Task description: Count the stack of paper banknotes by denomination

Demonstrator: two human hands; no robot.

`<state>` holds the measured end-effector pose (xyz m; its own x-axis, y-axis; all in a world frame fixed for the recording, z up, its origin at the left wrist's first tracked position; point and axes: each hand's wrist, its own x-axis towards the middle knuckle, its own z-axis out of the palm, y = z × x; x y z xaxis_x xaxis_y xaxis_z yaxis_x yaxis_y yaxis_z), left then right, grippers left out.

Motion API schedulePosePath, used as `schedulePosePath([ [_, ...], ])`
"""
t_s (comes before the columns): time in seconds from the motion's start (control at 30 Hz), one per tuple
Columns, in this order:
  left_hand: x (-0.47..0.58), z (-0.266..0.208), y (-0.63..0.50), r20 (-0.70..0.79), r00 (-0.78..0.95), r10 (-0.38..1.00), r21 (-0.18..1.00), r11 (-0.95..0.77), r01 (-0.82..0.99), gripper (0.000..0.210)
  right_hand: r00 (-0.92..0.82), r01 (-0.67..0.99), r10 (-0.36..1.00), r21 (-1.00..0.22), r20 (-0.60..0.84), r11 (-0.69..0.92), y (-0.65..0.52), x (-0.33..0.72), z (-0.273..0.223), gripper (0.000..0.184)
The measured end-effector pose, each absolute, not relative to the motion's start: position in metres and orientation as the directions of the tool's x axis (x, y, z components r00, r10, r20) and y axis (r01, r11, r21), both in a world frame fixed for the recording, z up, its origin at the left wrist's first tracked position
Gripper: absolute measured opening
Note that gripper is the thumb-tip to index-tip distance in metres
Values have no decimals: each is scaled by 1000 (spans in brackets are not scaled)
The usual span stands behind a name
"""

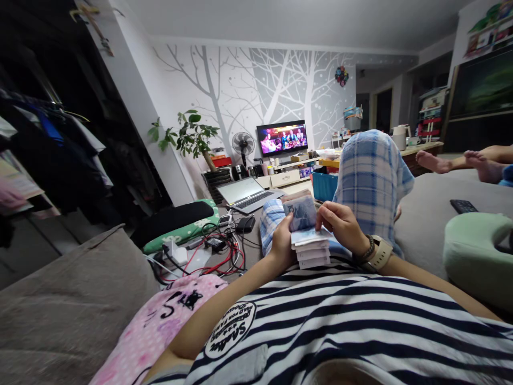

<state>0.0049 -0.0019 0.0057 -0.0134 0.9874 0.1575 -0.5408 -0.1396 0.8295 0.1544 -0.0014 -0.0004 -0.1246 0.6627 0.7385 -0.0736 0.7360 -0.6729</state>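
Here, a person in a navy-and-white striped shirt reclines with both bare hands at a wad of paper notes, which lies to the right of an open laptop and nearer the viewer. The left hand is closed around the wad's side, thumb along its edge; the right hand has bent fingers touching the paper, though whether they pinch it cannot be told. The notes bear blue-grey printing, with a dark numeral too small to read surely. Beneath, also nearer than the laptop, is a stepped stack of white-edged paper with tiny, illegible marks. On the shirt, nearest the viewer, a round white badge carries black lettering; "FOR" can be made out, the rest is curved and distorted. The laptop's own markings are unreadable. On its near side lie tangled red, black and white cables; to its left, a green-edged cushion. Beyond it to the right, a television shows brightly dressed figures. Right of the laptop rises a knee under blue-and-white plaid cloth; farther right lies a black remote.
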Motion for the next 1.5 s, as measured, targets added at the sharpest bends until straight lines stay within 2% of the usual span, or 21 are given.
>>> schedulePosePath([
  [0.13,6,3,4,138,38,990,795,-88,-600,23,-165,-56,660,-675,733,736,-4,154,0,42],
  [0.3,4,3,1,157,6,988,830,-129,-542,20,-53,39,701,-700,712,713,5,156,-1,38],
  [0.5,3,5,-5,191,-10,982,843,-169,-510,10,-1,125,744,-738,668,663,15,159,-3,44],
  [0.73,9,12,-15,167,60,984,857,-115,-503,5,8,91,745,-742,667,664,12,156,-1,43],
  [0.83,6,9,-11,201,14,980,860,-169,-482,4,4,83,743,-741,669,667,13,155,-2,42],
  [0.93,4,5,-3,217,-28,976,856,-204,-476,7,-4,78,733,-730,680,679,12,156,-3,41],
  [1.13,6,5,-2,197,78,977,820,-120,-560,18,-45,65,687,-684,725,727,5,155,-1,38],
  [1.33,4,16,-23,240,6,971,867,-211,-452,20,-67,45,680,-679,730,733,4,155,-3,35],
  [1.5,6,17,-21,208,30,978,863,-169,-476,19,-65,26,688,-688,723,725,5,155,-4,34],
])
